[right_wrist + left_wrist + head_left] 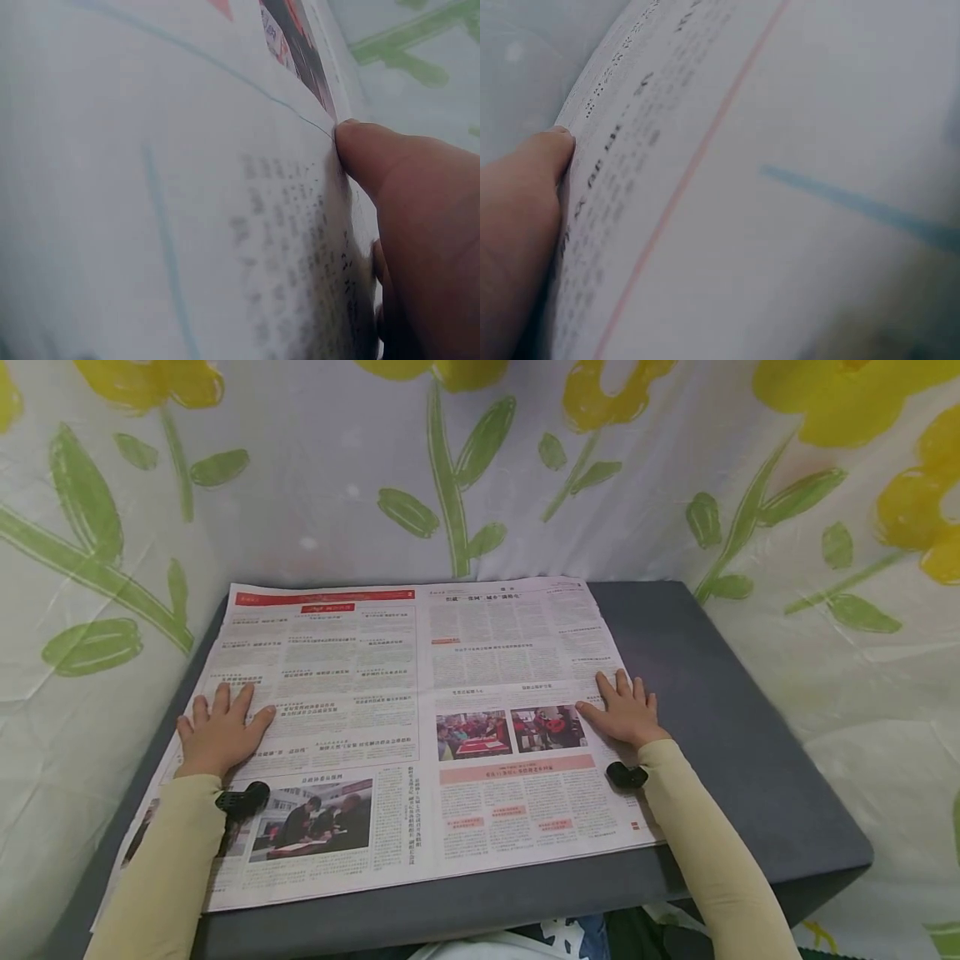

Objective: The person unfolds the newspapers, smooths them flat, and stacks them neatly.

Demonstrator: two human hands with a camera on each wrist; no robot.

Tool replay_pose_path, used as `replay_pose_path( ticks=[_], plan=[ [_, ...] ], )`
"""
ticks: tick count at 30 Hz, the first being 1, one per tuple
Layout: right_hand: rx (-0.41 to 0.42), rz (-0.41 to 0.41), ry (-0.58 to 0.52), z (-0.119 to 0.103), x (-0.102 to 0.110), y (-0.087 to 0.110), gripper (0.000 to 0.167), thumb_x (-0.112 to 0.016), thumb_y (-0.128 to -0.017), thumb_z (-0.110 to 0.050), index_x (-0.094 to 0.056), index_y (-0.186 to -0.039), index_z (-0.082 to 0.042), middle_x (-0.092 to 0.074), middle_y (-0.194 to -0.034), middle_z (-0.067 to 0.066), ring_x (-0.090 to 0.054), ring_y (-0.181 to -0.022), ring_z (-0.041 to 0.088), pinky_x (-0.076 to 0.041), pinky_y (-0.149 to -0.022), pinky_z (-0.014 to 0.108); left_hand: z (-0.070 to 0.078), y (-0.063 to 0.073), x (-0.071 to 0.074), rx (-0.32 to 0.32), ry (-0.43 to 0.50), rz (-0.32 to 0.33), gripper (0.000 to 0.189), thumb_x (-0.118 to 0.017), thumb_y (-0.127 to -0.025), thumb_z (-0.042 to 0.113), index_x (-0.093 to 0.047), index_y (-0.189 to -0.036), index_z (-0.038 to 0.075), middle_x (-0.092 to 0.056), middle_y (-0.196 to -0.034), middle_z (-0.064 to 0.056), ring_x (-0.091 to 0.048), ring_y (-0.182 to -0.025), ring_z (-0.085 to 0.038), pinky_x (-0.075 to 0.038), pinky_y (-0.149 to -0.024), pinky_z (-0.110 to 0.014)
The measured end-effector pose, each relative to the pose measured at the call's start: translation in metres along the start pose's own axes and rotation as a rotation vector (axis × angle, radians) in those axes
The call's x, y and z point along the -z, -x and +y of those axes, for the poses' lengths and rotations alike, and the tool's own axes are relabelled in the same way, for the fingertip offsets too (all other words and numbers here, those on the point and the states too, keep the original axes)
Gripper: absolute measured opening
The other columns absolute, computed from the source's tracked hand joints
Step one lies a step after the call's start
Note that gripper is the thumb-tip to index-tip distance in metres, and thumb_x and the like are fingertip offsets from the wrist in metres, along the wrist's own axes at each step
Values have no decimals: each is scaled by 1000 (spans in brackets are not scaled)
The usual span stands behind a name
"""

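A wide newspaper (375, 710) lies spread open on the dark grey table (720, 693), with printed columns, red banners and several photos. On its left page my left hand (220, 732) rests palm down, fingers spread. My right hand (624, 712) lies spread at the paper's right edge, beside a pair of red-toned photos. In the left wrist view, the thumb of the left hand (521, 225) touches the printed sheet. The right wrist view has the right hand (427, 217) with its thumb against the paper and the other fingers mostly hidden.
A white curtain (315, 510) with yellow flowers and green leaves surrounds the table at the back and sides. Small black devices (627, 775) are worn at both wrists. Below the table's front edge, parts of clothing (562, 937) show.
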State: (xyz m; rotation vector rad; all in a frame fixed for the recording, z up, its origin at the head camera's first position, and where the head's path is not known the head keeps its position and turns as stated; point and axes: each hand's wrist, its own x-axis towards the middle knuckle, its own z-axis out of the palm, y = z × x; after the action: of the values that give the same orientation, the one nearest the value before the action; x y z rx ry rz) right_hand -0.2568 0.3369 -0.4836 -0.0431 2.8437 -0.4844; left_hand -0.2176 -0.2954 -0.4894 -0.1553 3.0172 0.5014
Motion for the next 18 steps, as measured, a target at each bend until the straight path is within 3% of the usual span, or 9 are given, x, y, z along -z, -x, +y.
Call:
replay_pose_path(
  ticks=[18],
  plan=[
    [-23, -35, -23, -19, 5, -3, 93, -47, -97, -64, -13, -165, -10, 4, -170, 29, 11, -153, 58, 4, -117, 78, 2, -4, 9, -7, -9, -76, 86, -29, -104, 61, -14, -160, -2, -3, -160, -43, 3, -142, -74, 0, -109, -85]
  ],
)
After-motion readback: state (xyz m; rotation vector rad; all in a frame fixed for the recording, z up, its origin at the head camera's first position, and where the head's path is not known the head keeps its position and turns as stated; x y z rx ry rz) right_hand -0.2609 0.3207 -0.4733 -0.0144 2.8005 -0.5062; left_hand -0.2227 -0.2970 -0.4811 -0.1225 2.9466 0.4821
